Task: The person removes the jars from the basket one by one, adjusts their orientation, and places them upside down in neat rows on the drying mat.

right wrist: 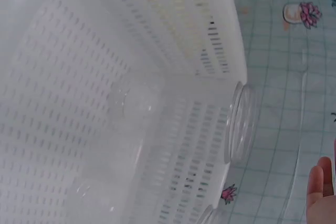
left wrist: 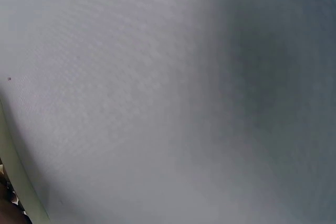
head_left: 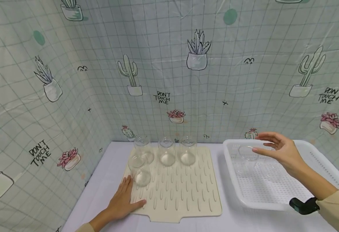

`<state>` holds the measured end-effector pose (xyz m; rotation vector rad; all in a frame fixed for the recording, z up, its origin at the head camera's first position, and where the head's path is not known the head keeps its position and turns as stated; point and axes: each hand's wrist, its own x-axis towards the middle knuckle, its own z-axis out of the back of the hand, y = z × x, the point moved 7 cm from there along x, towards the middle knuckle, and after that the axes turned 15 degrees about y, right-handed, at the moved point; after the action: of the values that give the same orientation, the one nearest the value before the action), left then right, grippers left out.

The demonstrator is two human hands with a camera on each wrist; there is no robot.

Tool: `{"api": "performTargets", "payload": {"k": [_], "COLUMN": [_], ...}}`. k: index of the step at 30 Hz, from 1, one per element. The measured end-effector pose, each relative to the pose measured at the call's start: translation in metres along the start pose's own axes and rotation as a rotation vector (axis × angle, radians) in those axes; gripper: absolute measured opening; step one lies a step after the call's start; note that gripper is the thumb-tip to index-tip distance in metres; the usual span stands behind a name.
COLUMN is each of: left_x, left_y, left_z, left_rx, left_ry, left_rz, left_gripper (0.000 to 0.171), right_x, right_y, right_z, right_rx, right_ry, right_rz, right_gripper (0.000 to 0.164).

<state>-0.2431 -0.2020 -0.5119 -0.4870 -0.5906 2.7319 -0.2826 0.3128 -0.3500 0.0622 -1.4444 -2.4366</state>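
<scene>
My left hand (head_left: 122, 199) lies flat, fingers straight, on the left edge of a cream ribbed drying mat (head_left: 175, 193). Just beyond its fingertips stands a clear glass jar (head_left: 140, 172), the nearest of several upright on the mat. My right hand (head_left: 282, 151) is raised over a white basket, thumb and fingers spread apart. Its thumb tip overlaps the rim of a clear jar (head_left: 247, 161) standing inside the basket. In the right wrist view the fingers (right wrist: 316, 184) appear at the right edge, apart from the jar rim (right wrist: 241, 124) there.
The white perforated basket (head_left: 239, 193) sits right of the mat and holds a second clear jar (head_left: 273, 170). Behind everything hangs a checked curtain (head_left: 157, 48) with cactus prints. The left wrist view shows mostly a blurred pale cloth (left wrist: 115, 103).
</scene>
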Motion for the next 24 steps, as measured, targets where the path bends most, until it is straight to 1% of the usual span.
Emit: {"api": "performTargets", "payload": {"k": [6, 9, 14, 18, 21, 24], "left_x": [0.000, -0.001, -0.001, -0.001, 0.000, 0.000], "left_y": [-0.001, -0.001, -0.002, -0.001, 0.000, 0.000], "left_z": [0.000, 0.001, 0.002, 0.001, 0.000, 0.000], "left_rx": [0.004, 0.000, -0.003, 0.000, -0.002, -0.003], "left_ry": [0.008, 0.006, 0.007, 0.008, 0.005, 0.003], "left_rz": [0.010, 0.011, 0.011, 0.011, 0.008, 0.006], "left_gripper": [0.107, 0.107, 0.107, 0.107, 0.107, 0.107], "right_x": [-0.015, -0.022, -0.029, -0.030, -0.029, -0.028], "right_y": [-0.020, -0.032, -0.051, -0.065, -0.075, -0.083], "right_z": [0.021, 0.031, 0.046, 0.054, 0.059, 0.063], "right_rx": [-0.087, -0.110, -0.120, -0.143, -0.162, -0.139], "right_ry": [-0.069, -0.110, -0.136, -0.100, -0.037, 0.013], "right_rz": [-0.049, -0.084, -0.123, -0.145, -0.160, -0.127], "right_gripper": [0.055, 0.058, 0.064, 0.067, 0.070, 0.071]}}
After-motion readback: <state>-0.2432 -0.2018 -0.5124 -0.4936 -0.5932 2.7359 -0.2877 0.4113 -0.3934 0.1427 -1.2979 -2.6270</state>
